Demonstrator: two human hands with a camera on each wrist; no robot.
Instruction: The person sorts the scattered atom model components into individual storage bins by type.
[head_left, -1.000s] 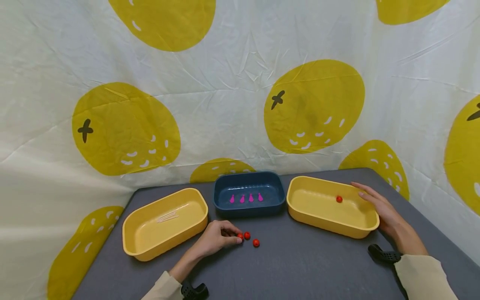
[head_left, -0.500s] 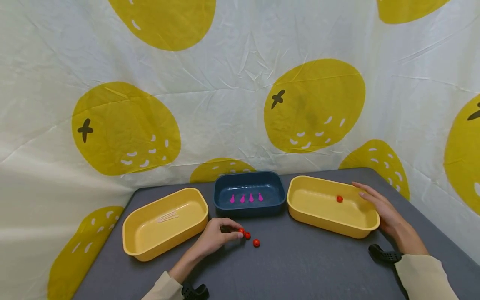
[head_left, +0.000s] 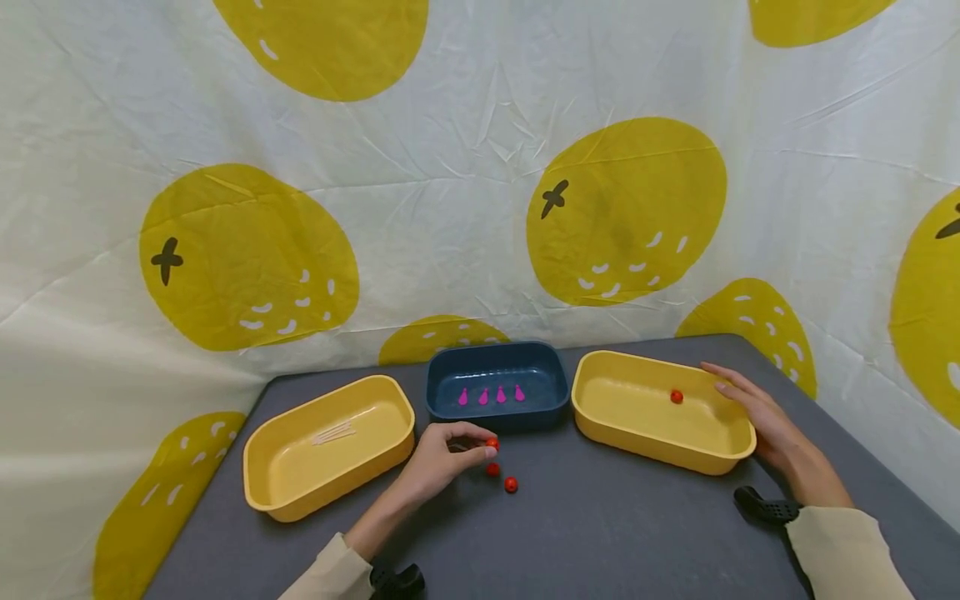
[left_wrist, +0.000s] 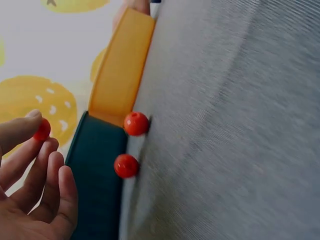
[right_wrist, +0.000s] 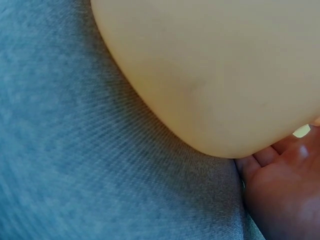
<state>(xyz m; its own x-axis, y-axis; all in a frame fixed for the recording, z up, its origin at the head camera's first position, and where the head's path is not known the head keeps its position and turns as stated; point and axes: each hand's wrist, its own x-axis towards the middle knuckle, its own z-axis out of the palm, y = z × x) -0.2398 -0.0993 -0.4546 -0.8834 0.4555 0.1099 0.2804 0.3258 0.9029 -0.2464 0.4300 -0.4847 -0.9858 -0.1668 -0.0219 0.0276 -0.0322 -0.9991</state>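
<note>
My left hand [head_left: 442, 457] pinches a red bead [left_wrist: 43, 130] between thumb and fingertip, raised above the table. Below it on the grey cloth lie two more red beads, a nearer one [head_left: 511, 484] and one behind it [head_left: 492, 470]. Over the outer end of the right yellow tray [head_left: 648, 448] rests my right hand [head_left: 768, 421], its extended fingers on the rim. Inside that tray is a single red bead [head_left: 677, 397]. The right wrist view shows the tray's wall close up, with part of the palm [right_wrist: 285, 195] against it.
A dark blue tray [head_left: 495, 364] at the back centre holds several small pink bottle-shaped pieces [head_left: 501, 395]. To the left, another yellow tray [head_left: 337, 477] contains several thin pale sticks [head_left: 334, 432]. A fruit-patterned curtain [head_left: 450, 233] hangs behind the table.
My left hand has lifted one red bead from beside the others and moved it up and slightly away, towards the blue tray. The right hand stays at its tray.
</note>
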